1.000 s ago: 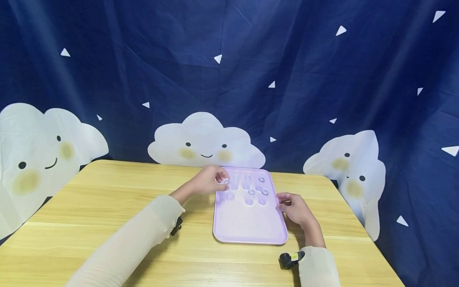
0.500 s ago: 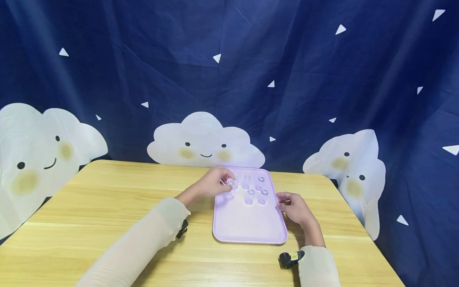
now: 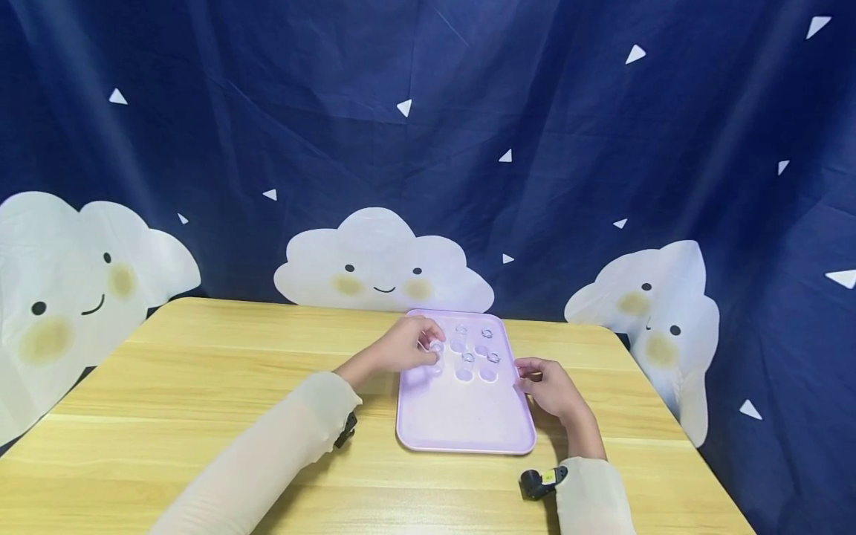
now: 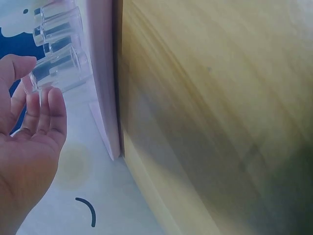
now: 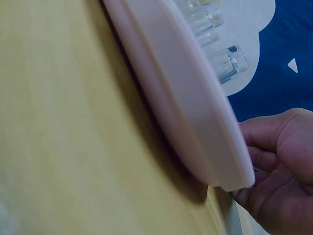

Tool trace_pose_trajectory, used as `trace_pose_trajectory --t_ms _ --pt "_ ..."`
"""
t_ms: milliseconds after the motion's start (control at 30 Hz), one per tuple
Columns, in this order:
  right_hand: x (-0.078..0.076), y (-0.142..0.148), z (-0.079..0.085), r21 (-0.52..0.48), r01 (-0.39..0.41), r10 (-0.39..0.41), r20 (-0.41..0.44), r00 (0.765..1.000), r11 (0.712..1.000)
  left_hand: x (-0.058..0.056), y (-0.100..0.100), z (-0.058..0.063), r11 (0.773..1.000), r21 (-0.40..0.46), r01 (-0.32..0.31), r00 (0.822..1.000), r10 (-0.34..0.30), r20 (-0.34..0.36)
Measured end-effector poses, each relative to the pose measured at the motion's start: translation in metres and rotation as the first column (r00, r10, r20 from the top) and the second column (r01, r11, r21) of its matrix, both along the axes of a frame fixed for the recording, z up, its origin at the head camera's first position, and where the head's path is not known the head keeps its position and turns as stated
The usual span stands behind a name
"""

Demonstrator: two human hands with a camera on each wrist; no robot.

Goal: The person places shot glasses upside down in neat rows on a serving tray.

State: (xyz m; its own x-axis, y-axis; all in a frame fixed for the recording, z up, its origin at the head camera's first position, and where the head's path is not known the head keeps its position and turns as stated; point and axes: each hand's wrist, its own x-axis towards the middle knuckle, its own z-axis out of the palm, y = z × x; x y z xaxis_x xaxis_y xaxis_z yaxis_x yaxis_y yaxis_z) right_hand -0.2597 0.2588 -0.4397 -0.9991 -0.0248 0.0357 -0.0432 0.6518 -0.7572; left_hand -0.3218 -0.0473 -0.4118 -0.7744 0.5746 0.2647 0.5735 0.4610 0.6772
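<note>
Small clear glasses stand in two rows on a pale purple tray [image 3: 461, 427], narrower ends up. My left hand [image 3: 406, 345] pinches the top of one clear glass [image 3: 438, 346] at the tray's left side. In the left wrist view, my thumb and fingers are at the narrow end of this glass [image 4: 61, 71], its wide end toward the tray; whether it touches the tray I cannot tell. My right hand [image 3: 550, 389] grips the tray's right edge. The right wrist view shows fingers [image 5: 264, 134] at the tray rim [image 5: 220, 107].
The tray lies on a light wooden table [image 3: 234, 357] near its far edge. Behind hangs a dark blue cloth [image 3: 374, 134] with white clouds and triangles. Other glasses [image 3: 467, 368] stand close to the right of the held one. A black wrist camera [image 3: 535, 484] sits by the right sleeve.
My left hand has moved a little to the right with the glass, nearer the other glasses. The right hand stays at the tray's edge.
</note>
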Motion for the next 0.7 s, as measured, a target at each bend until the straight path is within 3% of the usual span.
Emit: trace_pose_trajectory --t_ms 700 --pt "-0.0025 -0.0002 -0.0016 -0.009 0.009 -0.009 0.015 1.000 1.000 0.0024 0.0059 -0.0062 0.998 -0.043 0.051 0.999 -0.051 -0.016"
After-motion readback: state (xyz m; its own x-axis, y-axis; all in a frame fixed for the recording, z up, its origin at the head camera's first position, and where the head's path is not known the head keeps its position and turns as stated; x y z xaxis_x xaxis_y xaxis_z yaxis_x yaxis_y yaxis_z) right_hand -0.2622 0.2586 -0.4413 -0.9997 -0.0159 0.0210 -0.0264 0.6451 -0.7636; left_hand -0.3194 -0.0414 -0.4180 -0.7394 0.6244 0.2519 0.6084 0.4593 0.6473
